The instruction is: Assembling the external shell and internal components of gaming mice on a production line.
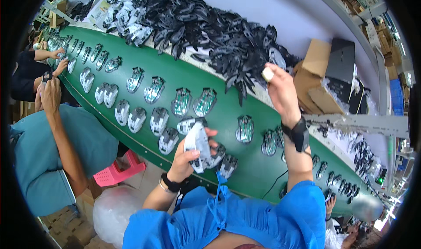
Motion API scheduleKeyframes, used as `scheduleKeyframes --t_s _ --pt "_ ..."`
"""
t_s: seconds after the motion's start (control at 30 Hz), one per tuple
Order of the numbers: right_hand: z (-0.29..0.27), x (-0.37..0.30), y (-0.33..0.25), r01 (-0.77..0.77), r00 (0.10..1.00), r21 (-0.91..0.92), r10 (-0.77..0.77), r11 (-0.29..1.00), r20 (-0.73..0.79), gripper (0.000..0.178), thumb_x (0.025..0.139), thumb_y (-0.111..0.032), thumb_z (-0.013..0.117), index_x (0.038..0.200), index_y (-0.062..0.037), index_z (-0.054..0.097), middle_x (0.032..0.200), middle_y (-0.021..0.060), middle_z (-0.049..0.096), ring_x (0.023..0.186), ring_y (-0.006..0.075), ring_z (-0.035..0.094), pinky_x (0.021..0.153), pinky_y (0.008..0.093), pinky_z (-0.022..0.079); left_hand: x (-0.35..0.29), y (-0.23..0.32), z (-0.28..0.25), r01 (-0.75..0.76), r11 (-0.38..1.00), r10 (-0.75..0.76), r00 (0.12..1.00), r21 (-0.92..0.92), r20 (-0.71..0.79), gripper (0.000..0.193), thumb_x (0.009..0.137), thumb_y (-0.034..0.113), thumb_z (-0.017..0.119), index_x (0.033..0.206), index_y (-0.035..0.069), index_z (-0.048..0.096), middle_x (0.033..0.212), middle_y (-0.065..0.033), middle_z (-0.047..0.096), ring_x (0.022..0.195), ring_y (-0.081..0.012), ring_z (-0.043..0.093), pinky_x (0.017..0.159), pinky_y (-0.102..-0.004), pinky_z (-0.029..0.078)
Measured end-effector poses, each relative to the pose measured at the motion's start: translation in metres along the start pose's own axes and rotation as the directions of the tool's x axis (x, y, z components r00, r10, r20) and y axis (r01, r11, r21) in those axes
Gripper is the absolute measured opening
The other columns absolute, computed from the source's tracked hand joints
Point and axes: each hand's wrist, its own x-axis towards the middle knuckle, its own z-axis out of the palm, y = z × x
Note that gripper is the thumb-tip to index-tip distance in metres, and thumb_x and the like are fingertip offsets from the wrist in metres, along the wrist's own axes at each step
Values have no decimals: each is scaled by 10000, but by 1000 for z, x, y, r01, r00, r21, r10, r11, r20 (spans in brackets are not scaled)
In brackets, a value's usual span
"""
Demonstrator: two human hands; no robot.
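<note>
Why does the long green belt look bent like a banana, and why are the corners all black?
In the head view, the fisheye lens bends straight edges, so the green belt curves; the lens rim leaves the corners black; bright room light puts glare on the grey shell in the left hand.

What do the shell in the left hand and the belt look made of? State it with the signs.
Shell in the left hand: likely moulded plastic, pale grey, with a soft sheen on its curved surface. Belt: seemingly rubbery or coated fabric, matte green, smooth and seamless.
</note>
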Motion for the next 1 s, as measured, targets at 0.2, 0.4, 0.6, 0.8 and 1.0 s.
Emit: scheduleKeyframes --t_s 0.2,0.4,0.6,0.8,1.0 --pt "20 -123 -39 736 650 -677 -256 -25 716 301 666 -137 749 961 -199 736 833 6 515 801 209 492 733 344 410 -2 15 37 377 885 -261 887 -273 380 842 651 315 751 1338 -36 414 1431 -239 370 1258 -383 461 1045 -470 386" --pt "16 -188 -38 644 723 -763 -286 -50 629 394 631 -96 738 1001 -230 724 874 1 530 753 207 485 692 346 394 -34 -3 56 9 834 -225 919 551 325 698 697 177 782 1301 -26 496 1277 -129 517 1061 -152 542 937 -295 419" --pt "16 -227 -15 530 684 -844 -548 -80 481 495 629 -46 723 1084 -240 709 919 27 547 820 236 551 661 325 481 -48 -15 70 -313 594 -39 909 741 415 790 624 229 811 1292 -52 498 1288 -163 494 1175 -243 510 995 -356 405" --pt "10 -227 -31 725 650 -689 -314 -18 692 447 693 -55 685 1124 -172 683 960 48 578 845 254 574 679 345 498 -60 -13 70 -65 755 -201 925 653 324 770 616 224 817 1271 -53 523 1300 -164 462 1193 -237 485 1005 -341 391" --pt "29 -248 0 163 977 -297 -196 941 -86 222 743 -36 771 912 38 647 903 58 604 729 115 626 657 242 534 -63 -21 75 -430 353 144 903 831 405 768 591 241 809 1239 -63 530 1303 -220 493 1182 -329 522 1004 -392 400"
